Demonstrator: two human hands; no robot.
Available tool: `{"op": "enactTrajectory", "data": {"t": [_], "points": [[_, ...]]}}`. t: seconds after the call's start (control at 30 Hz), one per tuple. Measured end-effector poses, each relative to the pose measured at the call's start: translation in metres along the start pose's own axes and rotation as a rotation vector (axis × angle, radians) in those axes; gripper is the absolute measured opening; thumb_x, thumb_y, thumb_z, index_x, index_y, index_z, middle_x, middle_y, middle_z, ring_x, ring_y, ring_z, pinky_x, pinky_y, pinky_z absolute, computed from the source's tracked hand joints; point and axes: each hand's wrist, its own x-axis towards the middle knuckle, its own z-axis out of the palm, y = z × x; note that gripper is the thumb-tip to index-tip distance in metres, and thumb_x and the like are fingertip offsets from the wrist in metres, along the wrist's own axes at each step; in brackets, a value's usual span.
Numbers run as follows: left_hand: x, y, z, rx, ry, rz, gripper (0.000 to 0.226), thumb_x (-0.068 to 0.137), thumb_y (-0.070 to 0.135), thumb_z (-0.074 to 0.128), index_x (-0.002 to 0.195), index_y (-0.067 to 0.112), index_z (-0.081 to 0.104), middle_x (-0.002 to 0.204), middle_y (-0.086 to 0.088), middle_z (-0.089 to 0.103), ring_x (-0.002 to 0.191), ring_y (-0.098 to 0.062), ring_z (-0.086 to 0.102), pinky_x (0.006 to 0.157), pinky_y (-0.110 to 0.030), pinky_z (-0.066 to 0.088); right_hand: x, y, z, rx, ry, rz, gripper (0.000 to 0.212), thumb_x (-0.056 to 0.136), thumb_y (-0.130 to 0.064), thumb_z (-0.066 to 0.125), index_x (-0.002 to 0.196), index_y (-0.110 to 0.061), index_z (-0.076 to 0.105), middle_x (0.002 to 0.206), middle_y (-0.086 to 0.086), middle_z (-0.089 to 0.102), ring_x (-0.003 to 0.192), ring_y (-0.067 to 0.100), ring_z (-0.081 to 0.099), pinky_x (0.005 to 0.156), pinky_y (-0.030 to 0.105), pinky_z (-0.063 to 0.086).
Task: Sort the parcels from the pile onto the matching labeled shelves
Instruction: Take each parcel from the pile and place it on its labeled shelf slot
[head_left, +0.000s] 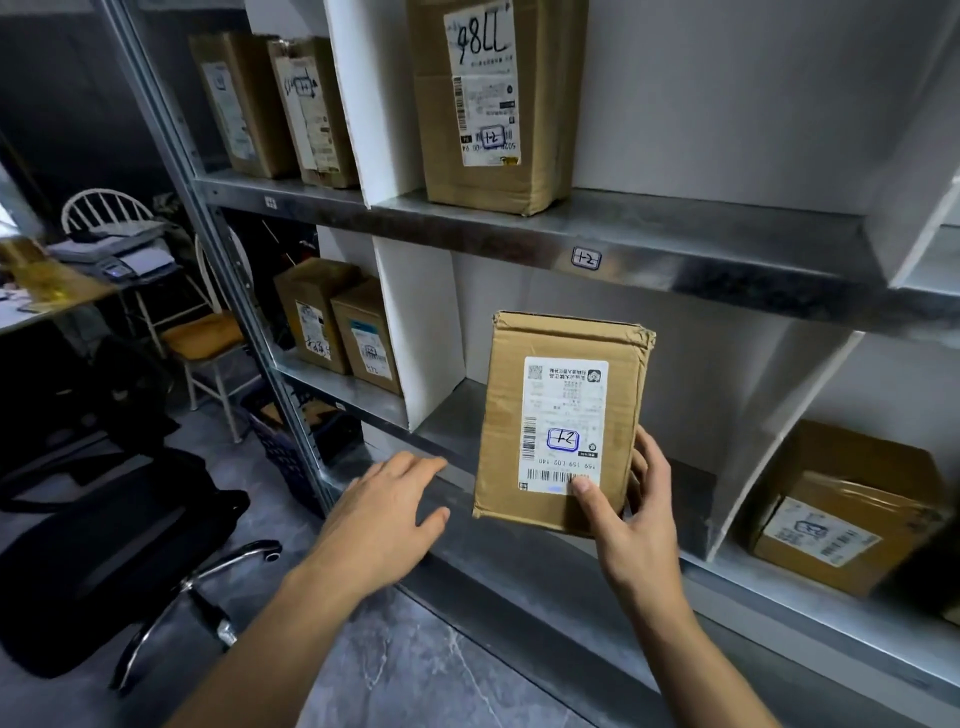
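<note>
My right hand (631, 525) grips a brown cardboard parcel (563, 395) by its lower right corner, thumb on its white label marked "1-2". The parcel is upright in front of the lower middle shelf compartment (452, 421). My left hand (387, 512) hovers open to the parcel's left, fingers spread over the shelf's front edge, apart from the parcel. A "1-2" tag (586, 258) sits on the metal shelf edge above. On that upper shelf stands a taller parcel (493, 104), also marked "1-2".
White dividers (421, 332) split the metal shelves. Two parcels (280, 104) stand at the upper left, two small ones (337, 325) at the lower left, one box (841, 509) at the lower right. A black office chair (119, 551) and a white chair (202, 343) stand on the left.
</note>
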Motion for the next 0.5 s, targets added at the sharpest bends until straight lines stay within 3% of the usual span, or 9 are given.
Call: {"op": "enactTrajectory", "data": {"t": [0.1,0.27,0.4,0.5], "points": [[0.019,-0.002,-0.002,-0.028,0.022,0.040,0.054,0.092,0.048,0.051,0.142,0.035,0.036,0.137,0.012,0.042,0.122,-0.014,0.043,0.102,-0.038,0.040,0.008,-0.004,0.000,-0.008,0.026,-0.015,0.073,0.082,-0.044,0.077,0.133,-0.069,0.031,0.144,-0.020,0.051,0.132,0.003,0.049,0.109,0.051,0.046],[0.049,-0.007,-0.006,-0.044,0.004,0.127,0.054,0.093,0.048,0.050,0.143,0.032,0.037,0.136,0.012,0.041,0.124,-0.015,0.043,0.100,-0.036,0.041,0.011,-0.019,-0.003,-0.033,0.098,-0.063,0.075,0.079,-0.048,0.077,0.137,-0.065,0.032,0.141,-0.024,0.052,0.129,-0.002,0.051,0.107,0.041,0.048],[0.069,-0.010,-0.017,-0.064,0.003,0.240,0.056,0.093,0.049,0.050,0.144,0.028,0.038,0.137,0.010,0.042,0.124,-0.016,0.043,0.100,-0.035,0.042,-0.001,-0.027,0.004,-0.027,0.162,-0.067,0.074,0.082,-0.041,0.079,0.138,-0.062,0.035,0.140,-0.022,0.054,0.129,0.001,0.052,0.107,0.047,0.049],[0.075,-0.018,-0.026,-0.086,0.021,0.298,0.057,0.092,0.048,0.051,0.144,0.027,0.038,0.136,0.010,0.042,0.124,-0.015,0.043,0.100,-0.034,0.041,-0.012,-0.036,0.017,-0.028,0.226,-0.061,0.076,0.076,-0.051,0.079,0.135,-0.067,0.034,0.140,-0.022,0.054,0.128,0.001,0.053,0.105,0.048,0.051]]}}
